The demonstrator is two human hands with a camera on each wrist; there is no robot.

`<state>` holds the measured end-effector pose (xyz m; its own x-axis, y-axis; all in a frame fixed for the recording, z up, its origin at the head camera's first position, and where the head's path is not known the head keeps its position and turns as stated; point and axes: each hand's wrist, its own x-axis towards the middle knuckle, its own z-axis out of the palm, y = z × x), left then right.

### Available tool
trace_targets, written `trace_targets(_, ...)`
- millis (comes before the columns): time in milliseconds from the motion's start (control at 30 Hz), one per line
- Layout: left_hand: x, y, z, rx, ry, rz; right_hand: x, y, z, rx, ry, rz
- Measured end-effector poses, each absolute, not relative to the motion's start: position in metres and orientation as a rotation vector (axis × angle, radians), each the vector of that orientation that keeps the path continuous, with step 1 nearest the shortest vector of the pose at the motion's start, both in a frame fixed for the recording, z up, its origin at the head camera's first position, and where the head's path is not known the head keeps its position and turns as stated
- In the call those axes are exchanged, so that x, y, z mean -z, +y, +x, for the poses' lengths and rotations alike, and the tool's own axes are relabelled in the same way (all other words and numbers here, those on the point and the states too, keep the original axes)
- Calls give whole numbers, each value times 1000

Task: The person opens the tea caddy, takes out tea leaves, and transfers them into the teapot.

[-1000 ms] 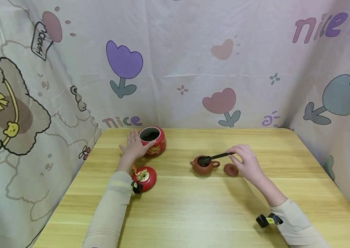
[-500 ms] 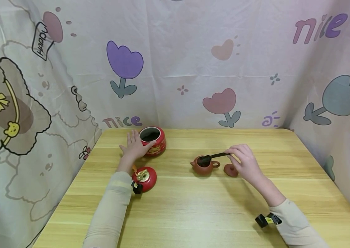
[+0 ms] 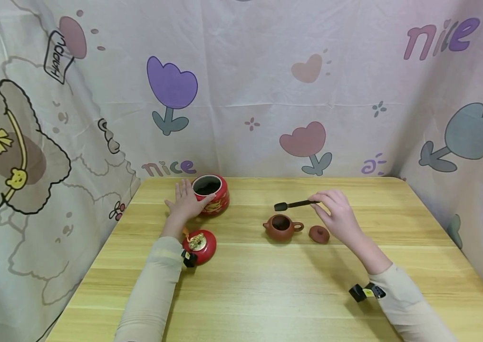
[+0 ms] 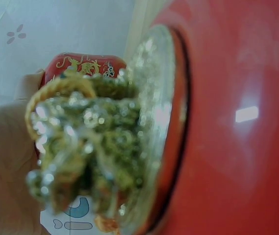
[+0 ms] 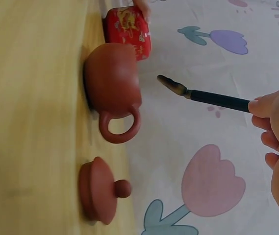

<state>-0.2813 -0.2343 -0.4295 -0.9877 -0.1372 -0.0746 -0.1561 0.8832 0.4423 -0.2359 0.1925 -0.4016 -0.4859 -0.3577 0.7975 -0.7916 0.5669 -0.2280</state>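
My right hand (image 3: 336, 213) pinches the handle end of a small dark tea scoop (image 3: 282, 206). The scoop hovers above and behind a brown clay teapot (image 3: 279, 232), apart from it; the right wrist view shows the scoop's bowl (image 5: 171, 85) with no heap on it. Dark contents lie inside the lidless teapot. Its round lid (image 3: 319, 234) lies to the right of the handle. My left hand (image 3: 186, 205) rests against the left side of a red jar (image 3: 220, 202), fingers spread straight and thumb across its front. Dark contents show inside the jar.
The jar's red lid (image 3: 207, 249), with a gold ornamental knob (image 4: 90, 142), lies beside my left wrist and fills much of the left wrist view. A printed curtain (image 3: 241, 95) hangs along the back and sides of the wooden table (image 3: 263, 294).
The tea scoop has come up out of the teapot's mouth, its dark load gone from the bowl. My right hand has risen slightly. The left hand stays on the jar.
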Motion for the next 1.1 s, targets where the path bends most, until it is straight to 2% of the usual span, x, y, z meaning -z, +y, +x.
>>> trace_targets(1100,434,-236,-282,-702,3037,-244,367,106,-299,-760,-1928,1128)
